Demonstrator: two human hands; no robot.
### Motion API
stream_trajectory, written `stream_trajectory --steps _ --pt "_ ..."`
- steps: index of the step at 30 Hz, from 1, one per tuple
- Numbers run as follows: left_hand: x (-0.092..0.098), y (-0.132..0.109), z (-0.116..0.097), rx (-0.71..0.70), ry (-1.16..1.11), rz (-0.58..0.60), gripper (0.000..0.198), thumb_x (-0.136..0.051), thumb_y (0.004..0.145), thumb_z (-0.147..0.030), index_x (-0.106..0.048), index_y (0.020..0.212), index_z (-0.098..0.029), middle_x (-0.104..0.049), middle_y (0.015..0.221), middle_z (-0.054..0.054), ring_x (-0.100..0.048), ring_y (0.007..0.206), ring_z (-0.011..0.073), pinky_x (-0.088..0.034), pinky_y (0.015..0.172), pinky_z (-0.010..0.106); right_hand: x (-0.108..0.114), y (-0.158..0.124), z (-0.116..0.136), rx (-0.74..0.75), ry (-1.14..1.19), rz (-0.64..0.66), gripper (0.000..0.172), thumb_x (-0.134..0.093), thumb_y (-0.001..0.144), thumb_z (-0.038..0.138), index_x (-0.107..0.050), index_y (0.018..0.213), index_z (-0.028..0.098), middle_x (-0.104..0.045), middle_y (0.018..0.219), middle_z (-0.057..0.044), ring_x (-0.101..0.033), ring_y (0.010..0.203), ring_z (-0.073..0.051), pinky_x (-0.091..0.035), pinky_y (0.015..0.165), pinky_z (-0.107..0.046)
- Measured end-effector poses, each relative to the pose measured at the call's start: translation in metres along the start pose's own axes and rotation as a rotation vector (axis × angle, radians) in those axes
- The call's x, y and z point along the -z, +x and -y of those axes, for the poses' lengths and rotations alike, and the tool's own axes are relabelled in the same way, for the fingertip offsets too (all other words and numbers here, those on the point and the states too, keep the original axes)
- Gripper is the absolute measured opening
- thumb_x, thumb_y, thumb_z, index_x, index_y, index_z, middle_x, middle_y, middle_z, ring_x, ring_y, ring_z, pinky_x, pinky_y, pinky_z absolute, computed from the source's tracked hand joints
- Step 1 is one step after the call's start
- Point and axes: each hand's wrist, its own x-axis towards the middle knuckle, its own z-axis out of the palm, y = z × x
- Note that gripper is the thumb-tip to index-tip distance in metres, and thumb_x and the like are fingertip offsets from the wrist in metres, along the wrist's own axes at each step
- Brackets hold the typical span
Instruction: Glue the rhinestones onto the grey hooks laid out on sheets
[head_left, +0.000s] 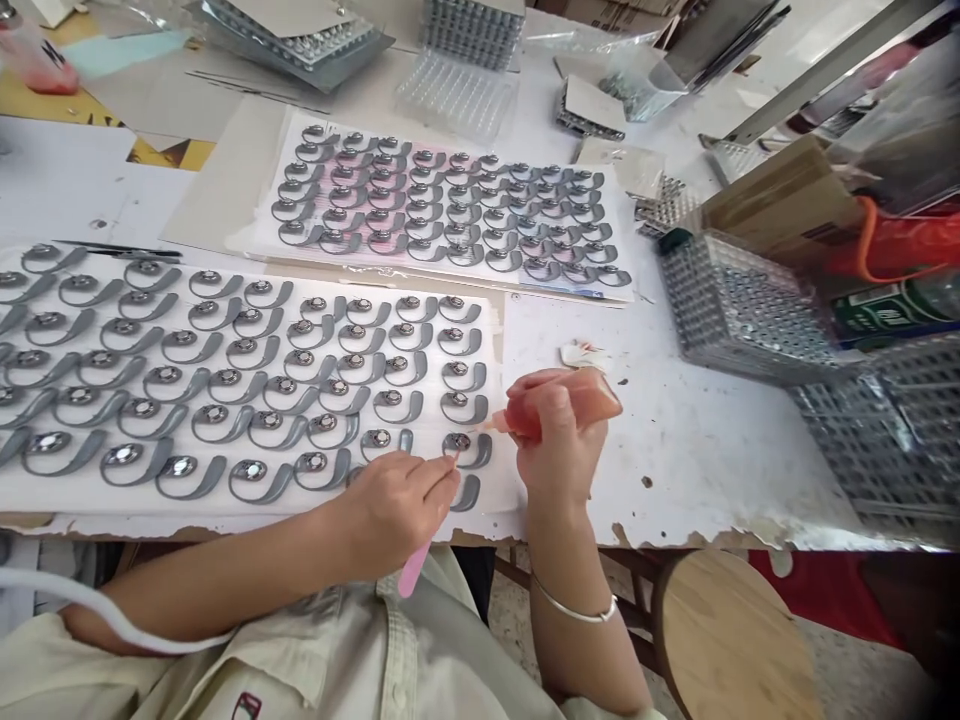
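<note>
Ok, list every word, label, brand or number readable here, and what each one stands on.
Green packet: white lettering, too blurred to read.
Cardboard box: faint print, too blurred to read.
Shirt badge: small red mark, cut off by the picture's edge, unreadable.
Nothing else can be read.

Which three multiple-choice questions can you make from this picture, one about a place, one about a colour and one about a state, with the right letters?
1. Which wrist wears the silver bangle?
A. left
B. right
C. neither

2. What colour is the stick in the left hand?
A. green
B. black
C. pink

3. How is the pinkish squeeze bottle placed?
A. lying untouched
B. gripped in the right hand
C. held in the left hand

1. B: it circles the wrist below the right hand.
2. C: its end shows pink below the hand.
3. B: the hand wraps around it.
</note>
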Motion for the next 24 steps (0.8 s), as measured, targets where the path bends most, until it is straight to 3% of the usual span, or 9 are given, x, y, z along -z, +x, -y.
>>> stream_trajectory --steps 4,9,24 --pt "0.0 0.005 -0.003 -0.026 0.088 -0.01 0.027 -0.039 0.09 -0.003 -0.066 0.09 -0.002 -0.073 0.083 0.017 -0.065 0.057 0.0173 -0.055 0.047 0.029 -0.004 -0.006 -0.005 0.233 -0.176 0.021 0.039 -0.062 0.085 0.052 -0.055 0.061 0.022 -0.052 0.051 0.001 -0.059 0.059 -0.016 -0.045 0.053 -0.028" --pt "-0.005 0.004 -0.006 -0.07 0.186 -0.031 0.019 -0.048 0.086 0.0 -0.067 0.088 -0.002 -0.073 0.084 0.018 -0.062 0.056 0.0172 -0.05 0.045 0.028 -0.005 -0.007 -0.01 0.353 -0.259 0.094 0.036 -0.064 0.086 0.043 -0.056 0.059 0.021 -0.058 0.054 0.0 -0.057 0.059 -0.016 -0.047 0.057 -0.032" --pt "-0.008 0.0 -0.008 -0.059 0.247 0.023 0.012 -0.053 0.087 -0.002 -0.065 0.089 -0.004 -0.07 0.08 0.013 -0.06 0.056 0.0153 -0.049 0.047 0.028 -0.004 -0.008 -0.015 0.322 -0.261 0.197 0.028 -0.066 0.087 0.033 -0.057 0.063 0.019 -0.059 0.061 0.001 -0.058 0.056 -0.014 -0.048 0.057 -0.032"
